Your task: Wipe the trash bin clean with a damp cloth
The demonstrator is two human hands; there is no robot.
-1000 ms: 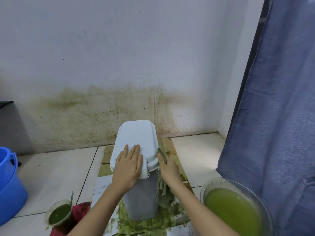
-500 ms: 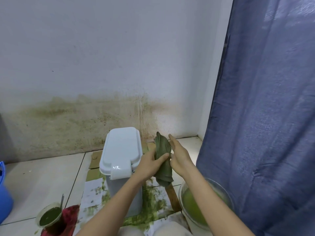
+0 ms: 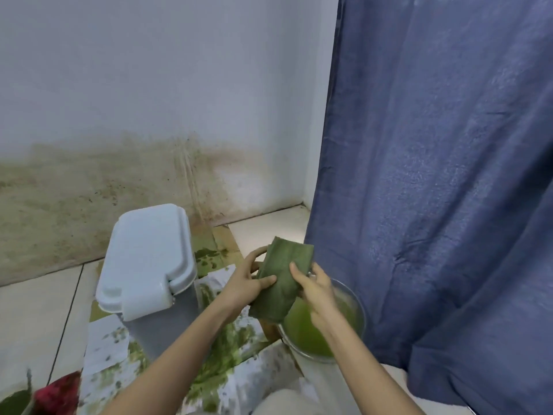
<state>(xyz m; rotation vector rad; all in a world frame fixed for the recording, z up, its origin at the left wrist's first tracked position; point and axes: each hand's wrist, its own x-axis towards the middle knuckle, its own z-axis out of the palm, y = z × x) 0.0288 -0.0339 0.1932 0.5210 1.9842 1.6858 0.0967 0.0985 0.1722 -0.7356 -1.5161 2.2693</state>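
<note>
The grey trash bin (image 3: pixel 167 322) with a closed white lid (image 3: pixel 149 253) stands on stained paper at centre left. To its right I hold a folded green cloth (image 3: pixel 284 277) between both hands, above the rim of a bowl. My left hand (image 3: pixel 245 286) grips the cloth's left edge, thumb on top and fingers behind. My right hand (image 3: pixel 317 289) grips its right edge with the thumb across the front. Neither hand touches the bin.
A clear bowl of green liquid (image 3: pixel 323 333) sits on the floor under the cloth. A blue curtain (image 3: pixel 449 205) hangs at the right. Green-smeared paper and cardboard (image 3: pixel 227 354) cover the floor around the bin. A red cloth (image 3: pixel 57 393) and a small green-filled cup lie at the lower left. The wall behind is stained.
My left hand left the bin lid and joined the right on the cloth. Both hands carried the cloth rightward over the bowl and spread it flatter. The view turned right.
</note>
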